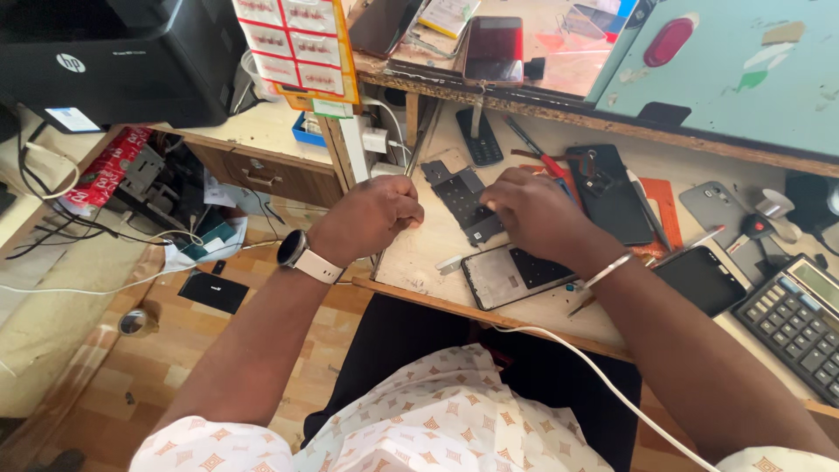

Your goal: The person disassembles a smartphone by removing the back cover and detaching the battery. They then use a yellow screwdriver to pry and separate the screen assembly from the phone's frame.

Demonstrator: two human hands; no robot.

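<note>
Step in hand, as judged: stripping a phone on the wooden bench (419,262) at frame centre. The left hand (371,214) is curled into a fist near the bench's left edge; whether it grips a thin tool cannot be told from this angle. The right hand (533,210) presses fingers down on a dark inner frame plate (463,201), which lies between the two hands. An opened phone body (511,275) sits just below the right hand. Next move calls for steady, fine prying.
</note>
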